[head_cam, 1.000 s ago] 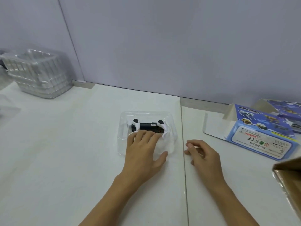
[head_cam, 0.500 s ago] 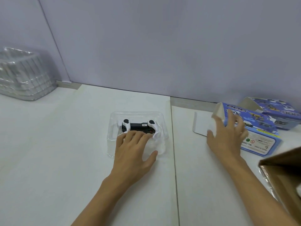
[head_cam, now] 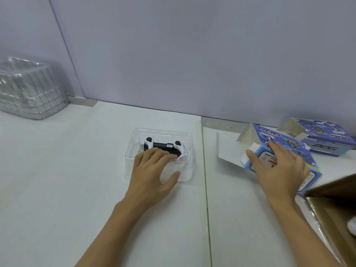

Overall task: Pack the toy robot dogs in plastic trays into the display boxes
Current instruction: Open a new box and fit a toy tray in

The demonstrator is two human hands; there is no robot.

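Observation:
A black-and-white toy robot dog (head_cam: 163, 146) lies in a clear plastic tray (head_cam: 189, 145) on the white table, just left of the seam. My left hand (head_cam: 154, 170) rests flat on the tray and the dog, fingers spread over its near side. To the right, a blue display box (head_cam: 269, 139) lies on its side with its white flaps open toward the left. My right hand (head_cam: 279, 168) lies on top of this box, thumb against its open end. The hand hides much of the box's label.
A second blue display box (head_cam: 327, 137) with open flaps sits behind the first, near the wall. A brown cardboard carton (head_cam: 335, 207) fills the lower right corner. A stack of clear empty trays (head_cam: 28, 89) stands at the far left. A grey wall closes the back.
My right hand left the table near the seam and reached right onto the blue display box, which now sits closer and turned. My left hand stayed on the tray.

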